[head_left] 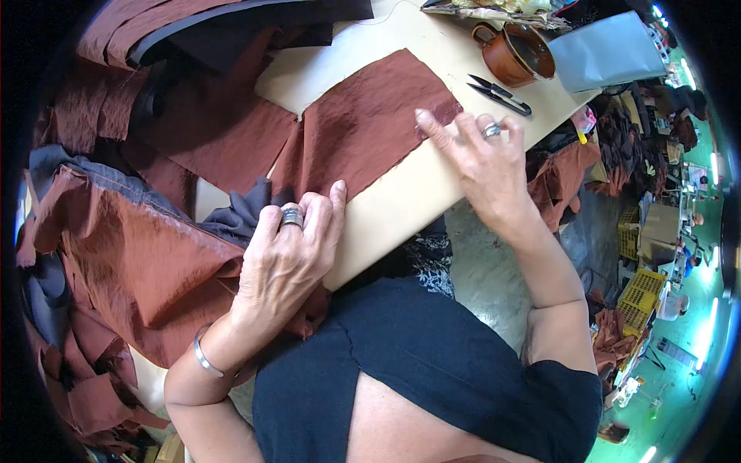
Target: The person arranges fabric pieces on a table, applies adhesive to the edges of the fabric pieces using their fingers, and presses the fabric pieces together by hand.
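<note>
A reddish-brown cloth panel (370,116) lies across the corner of the cream table. My left hand (289,251), wearing a wide ring, has its fingers curled onto the near edge of this brown cloth, beside a bunched dark lining (239,212). My right hand (490,166) rests at the panel's right end, thumb and fingers apart, touching the cloth's darker corner. Its fingertips are partly hidden. Black thread snips (502,96) lie just beyond that hand. A larger brown piece with a stitched dark edge (154,262) hangs at the left.
A brown glazed mug (513,58) and a grey-blue sheet (606,50) stand at the far right of the table (409,208). Stacked brown and dark cloth (185,38) covers the far left. Yellow crates (642,301) and more cloth are on the floor at right.
</note>
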The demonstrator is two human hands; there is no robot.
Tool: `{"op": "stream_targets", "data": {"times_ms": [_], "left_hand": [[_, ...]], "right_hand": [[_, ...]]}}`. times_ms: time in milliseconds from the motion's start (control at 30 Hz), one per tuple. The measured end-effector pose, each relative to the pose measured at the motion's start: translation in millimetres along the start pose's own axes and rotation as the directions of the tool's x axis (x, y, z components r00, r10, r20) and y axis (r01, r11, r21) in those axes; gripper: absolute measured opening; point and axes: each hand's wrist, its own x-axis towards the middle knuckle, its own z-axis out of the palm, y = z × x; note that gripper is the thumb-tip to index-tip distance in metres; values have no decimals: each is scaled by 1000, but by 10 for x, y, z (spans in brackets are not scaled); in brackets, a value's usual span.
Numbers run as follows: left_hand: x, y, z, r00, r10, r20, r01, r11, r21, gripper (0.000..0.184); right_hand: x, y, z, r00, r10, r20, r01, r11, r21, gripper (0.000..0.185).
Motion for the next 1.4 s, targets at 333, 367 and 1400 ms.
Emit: {"op": "stream_targets", "data": {"times_ms": [333,367,1400], "left_hand": [[6,-3,1,1000,19,-3,-19,1000,-2,44],[7,2,2,1000,15,-10,-15,1000,-6,44],[39,-7,-20,999,-4,-55,4,1000,-3,34]], "right_hand": [[124,677,54,953,232,-197,-57,773,632,55],[157,813,-76,931,320,-174,-159,787,596,53],[20,-372,-113,993,107,42,-113,863,492,44]]}}
